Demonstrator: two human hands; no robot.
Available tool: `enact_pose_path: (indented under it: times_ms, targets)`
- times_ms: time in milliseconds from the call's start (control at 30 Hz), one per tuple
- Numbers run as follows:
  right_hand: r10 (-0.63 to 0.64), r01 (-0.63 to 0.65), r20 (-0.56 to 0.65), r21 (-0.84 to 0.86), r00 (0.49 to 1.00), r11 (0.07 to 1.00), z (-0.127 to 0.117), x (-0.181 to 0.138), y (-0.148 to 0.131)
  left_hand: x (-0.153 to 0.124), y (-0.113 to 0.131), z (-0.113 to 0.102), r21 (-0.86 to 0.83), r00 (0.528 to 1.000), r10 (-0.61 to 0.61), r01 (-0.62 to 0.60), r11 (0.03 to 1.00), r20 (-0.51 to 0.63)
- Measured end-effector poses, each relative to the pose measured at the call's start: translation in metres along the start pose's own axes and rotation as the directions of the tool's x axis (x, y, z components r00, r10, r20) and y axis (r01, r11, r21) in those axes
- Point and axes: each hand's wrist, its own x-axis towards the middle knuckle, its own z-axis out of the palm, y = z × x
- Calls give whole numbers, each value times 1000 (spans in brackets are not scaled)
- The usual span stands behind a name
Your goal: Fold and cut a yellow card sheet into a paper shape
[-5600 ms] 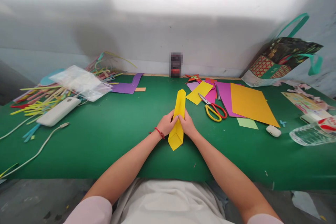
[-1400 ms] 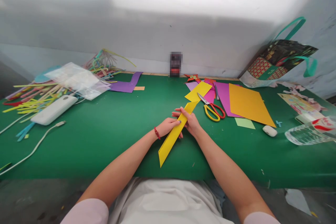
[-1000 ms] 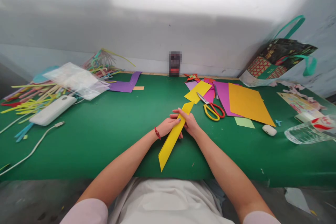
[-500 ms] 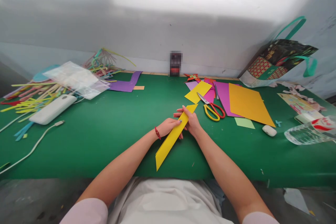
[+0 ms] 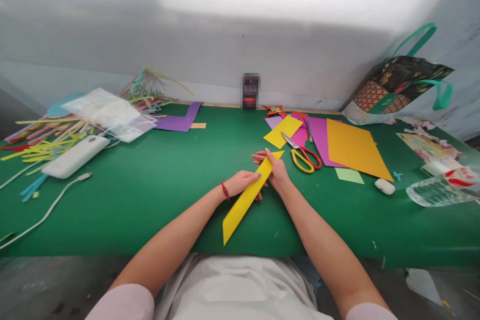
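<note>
A long strip of folded yellow paper slants between my hands, its lower end pointing toward me and its tip up to the right. My left hand grips the middle of it, thumb on top and other fingers underneath. Higher up, my right hand holds the upper part, thumb across the face and fingers partly hidden behind. Just beyond lies a pair of scissors with one red and one yellow handle. A flat yellow sheet is beside the blades.
On the green table, an orange sheet covers purple paper at right, near a white earbud case and a lying water bottle. Paper strips, a power bank and a cable lie left. A bag leans at the back right.
The right hand and the tip of the folded paper have shifted very slightly right. Both hands keep their hold, and the other things on the table stay put.
</note>
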Motion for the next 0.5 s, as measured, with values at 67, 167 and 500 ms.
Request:
enact_pose_path:
  times_ms: [67,167,500]
  targets:
    - [-15,15,-11,-6,1000,1000,-1,0,-1,0,1,0,17,1000,-15,15,1000,-4]
    - [-29,29,-35,-14,999,999,-1,0,-3,-1,3,1,52,1000,-30,30,998,-3]
    - [-6,6,-13,-14,1000,1000,-3,0,-6,-1,3,1,24,998,-54,55,998,-37]
